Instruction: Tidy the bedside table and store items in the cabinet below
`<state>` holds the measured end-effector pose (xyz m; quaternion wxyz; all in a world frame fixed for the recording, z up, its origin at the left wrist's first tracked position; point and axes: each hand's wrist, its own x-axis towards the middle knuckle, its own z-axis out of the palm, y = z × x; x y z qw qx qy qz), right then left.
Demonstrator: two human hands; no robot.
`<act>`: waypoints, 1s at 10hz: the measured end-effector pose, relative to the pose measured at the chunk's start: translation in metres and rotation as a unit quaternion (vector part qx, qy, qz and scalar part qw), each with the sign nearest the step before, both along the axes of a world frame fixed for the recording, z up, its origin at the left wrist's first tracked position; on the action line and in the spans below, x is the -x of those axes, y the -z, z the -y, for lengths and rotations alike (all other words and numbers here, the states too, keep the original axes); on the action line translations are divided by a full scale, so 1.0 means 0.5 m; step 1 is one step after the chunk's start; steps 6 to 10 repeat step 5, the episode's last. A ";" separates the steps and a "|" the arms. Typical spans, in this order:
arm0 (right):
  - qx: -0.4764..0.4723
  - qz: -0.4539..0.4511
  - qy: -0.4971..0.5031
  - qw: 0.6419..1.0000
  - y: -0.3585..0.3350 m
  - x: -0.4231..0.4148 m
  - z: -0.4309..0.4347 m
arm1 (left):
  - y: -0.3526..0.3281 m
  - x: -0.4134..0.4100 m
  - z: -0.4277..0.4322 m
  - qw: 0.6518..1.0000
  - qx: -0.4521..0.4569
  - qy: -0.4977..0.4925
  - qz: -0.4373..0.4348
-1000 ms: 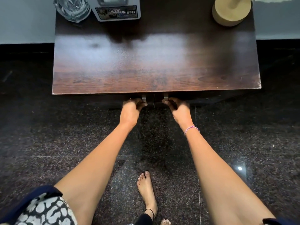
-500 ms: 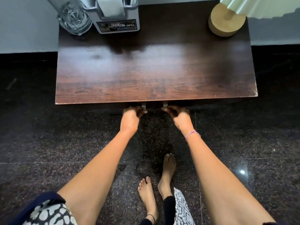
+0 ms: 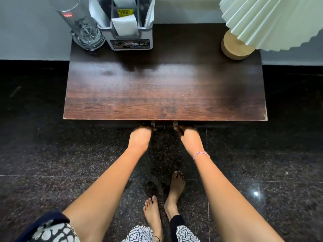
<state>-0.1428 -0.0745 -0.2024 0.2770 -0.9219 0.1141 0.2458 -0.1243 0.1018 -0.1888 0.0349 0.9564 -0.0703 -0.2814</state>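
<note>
Head view: both hands at the cabinet's paired handles, tucked under the bedside table's (image 3: pixel 164 102) front edge.
Left hand (image 3: pixel 139 139) and right hand (image 3: pixel 190 139) curl their fingers onto the left handle (image 3: pixel 153 124) and right handle (image 3: pixel 175 123), each at 12 o'clock from its wrist; the pull likely runs toward 6 o'clock. The handles are seen end-on, so their long axis is unclear. The organiser (image 3: pixel 131 44) at 11 o'clock reads "OPEL"; the glass's (image 3: pixel 83 32) red label is illegible.
</note>
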 end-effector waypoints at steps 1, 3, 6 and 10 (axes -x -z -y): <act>0.064 -0.029 -0.030 0.997 -0.026 0.003 -0.014 | -0.029 0.004 0.008 0.998 -0.051 0.043 0.010; 0.082 -0.005 -0.072 0.994 -0.108 0.001 -0.015 | -0.119 0.017 0.019 0.996 -0.051 0.051 0.056; 0.070 0.023 -0.093 0.993 -0.191 0.033 -0.001 | -0.201 0.055 0.004 0.996 -0.002 0.058 0.065; 0.070 0.023 -0.093 0.993 -0.191 0.033 -0.001 | -0.201 0.055 0.004 0.996 -0.002 0.058 0.065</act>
